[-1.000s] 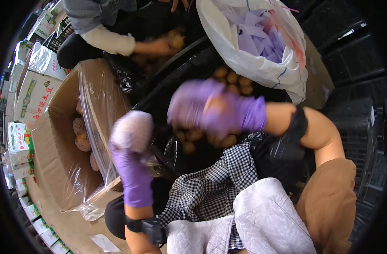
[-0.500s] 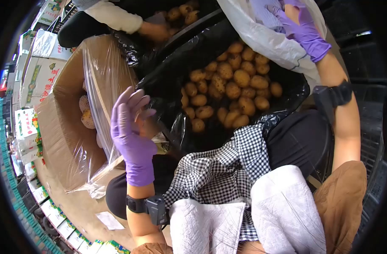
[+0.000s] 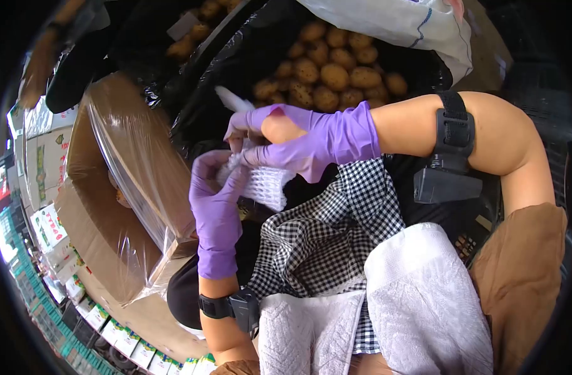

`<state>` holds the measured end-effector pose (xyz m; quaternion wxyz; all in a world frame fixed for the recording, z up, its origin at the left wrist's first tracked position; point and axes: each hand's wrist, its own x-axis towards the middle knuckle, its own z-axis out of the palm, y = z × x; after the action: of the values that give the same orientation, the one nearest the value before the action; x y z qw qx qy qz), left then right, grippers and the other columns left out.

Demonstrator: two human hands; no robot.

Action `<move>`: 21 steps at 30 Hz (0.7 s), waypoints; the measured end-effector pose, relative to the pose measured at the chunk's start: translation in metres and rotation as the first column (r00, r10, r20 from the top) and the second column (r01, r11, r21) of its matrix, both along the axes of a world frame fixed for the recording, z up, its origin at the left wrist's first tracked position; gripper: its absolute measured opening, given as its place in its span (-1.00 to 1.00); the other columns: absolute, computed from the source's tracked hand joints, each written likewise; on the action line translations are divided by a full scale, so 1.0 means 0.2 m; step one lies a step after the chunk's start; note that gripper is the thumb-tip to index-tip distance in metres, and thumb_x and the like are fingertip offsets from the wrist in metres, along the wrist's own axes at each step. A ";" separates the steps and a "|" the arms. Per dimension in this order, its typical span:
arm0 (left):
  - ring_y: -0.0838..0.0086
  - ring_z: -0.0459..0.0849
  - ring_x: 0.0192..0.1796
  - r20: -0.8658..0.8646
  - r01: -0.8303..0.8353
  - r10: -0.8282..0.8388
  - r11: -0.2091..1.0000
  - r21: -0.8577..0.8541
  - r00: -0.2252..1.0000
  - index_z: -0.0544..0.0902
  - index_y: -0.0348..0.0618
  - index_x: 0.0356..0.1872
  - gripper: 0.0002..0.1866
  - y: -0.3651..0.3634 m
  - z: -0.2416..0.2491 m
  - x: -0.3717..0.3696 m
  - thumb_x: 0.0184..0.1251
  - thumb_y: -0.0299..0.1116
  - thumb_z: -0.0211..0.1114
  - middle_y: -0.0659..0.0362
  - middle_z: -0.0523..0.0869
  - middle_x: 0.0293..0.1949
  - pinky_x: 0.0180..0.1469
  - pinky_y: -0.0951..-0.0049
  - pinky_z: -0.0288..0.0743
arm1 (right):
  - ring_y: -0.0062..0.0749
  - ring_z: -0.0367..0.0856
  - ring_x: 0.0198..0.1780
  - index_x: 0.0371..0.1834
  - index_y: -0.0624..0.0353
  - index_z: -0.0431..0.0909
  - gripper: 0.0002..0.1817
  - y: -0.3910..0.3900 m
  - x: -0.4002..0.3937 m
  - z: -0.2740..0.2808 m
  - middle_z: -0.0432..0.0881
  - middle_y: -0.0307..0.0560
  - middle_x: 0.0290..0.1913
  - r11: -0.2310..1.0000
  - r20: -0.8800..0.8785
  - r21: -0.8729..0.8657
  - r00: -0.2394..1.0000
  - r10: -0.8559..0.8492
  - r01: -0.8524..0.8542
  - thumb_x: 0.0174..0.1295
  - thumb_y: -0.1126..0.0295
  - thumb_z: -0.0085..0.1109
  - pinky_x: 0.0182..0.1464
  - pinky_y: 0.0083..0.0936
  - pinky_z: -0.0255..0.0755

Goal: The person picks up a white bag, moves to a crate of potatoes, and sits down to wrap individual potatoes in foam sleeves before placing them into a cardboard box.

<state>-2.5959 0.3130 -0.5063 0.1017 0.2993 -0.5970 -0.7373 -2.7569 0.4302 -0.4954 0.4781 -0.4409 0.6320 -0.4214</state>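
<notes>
Head view: the left hand (image 3: 216,206) and the right hand (image 3: 298,139), both in purple gloves, meet over a white foam net sleeve (image 3: 264,181). The left grip is closed round the sleeve's near end, fingers curled under it. The right grip pinches the sleeve's upper edge, and a potato (image 3: 279,128) sits in that palm, half covered by the thumb. How far the potato has entered the sleeve cannot be told.

Beyond the grip, a black bag (image 3: 236,69) holds loose potatoes (image 3: 333,75); its far rim is cut off. Left of the grip stands a cardboard box (image 3: 104,212) lined with clear film, contents hidden. Further left, printed cartons (image 3: 45,225) show coloured writing too blurred to read.
</notes>
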 end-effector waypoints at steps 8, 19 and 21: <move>0.66 0.59 -0.25 0.239 0.074 -0.053 0.994 -0.081 0.969 0.62 -0.34 -0.06 -0.77 0.00 0.00 -0.03 0.28 -0.50 0.27 0.22 0.67 -0.23 -0.13 0.64 0.49 | -0.44 0.56 -0.24 -0.15 0.21 0.50 -0.83 0.00 -0.07 -0.11 0.58 -0.12 -0.29 0.984 -0.194 -0.171 0.981 0.012 -0.046 0.27 0.37 0.11 -0.17 -0.52 0.46; 0.43 0.62 0.00 0.075 0.110 -0.212 0.740 0.663 0.974 0.50 -0.32 0.05 -0.53 0.11 0.01 0.08 0.13 -0.38 0.42 0.13 0.65 -0.06 0.11 0.39 0.46 | -0.11 0.59 -0.48 -0.22 0.05 0.47 -0.78 0.03 0.06 -0.25 0.57 -0.06 -0.53 0.805 -0.349 -0.542 0.936 0.044 -0.240 0.08 0.28 0.17 -0.47 -0.36 0.43; 0.49 0.65 -0.14 0.336 -0.080 -0.211 0.731 0.678 0.918 0.55 -0.29 -0.08 -0.68 0.16 0.05 0.05 0.14 -0.49 0.39 0.19 0.68 -0.19 -0.01 0.49 0.51 | -0.06 0.59 -0.45 -0.22 0.05 0.49 -0.81 -0.02 0.03 -0.33 0.55 -0.04 -0.53 0.814 -0.284 -0.513 0.949 0.137 -0.271 0.18 0.24 0.13 -0.40 -0.30 0.47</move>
<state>-2.5861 0.3444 -0.4973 -0.1626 0.4346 -0.3044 -0.8319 -2.7501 0.4262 -0.5621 0.2974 -0.6707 0.4860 -0.4749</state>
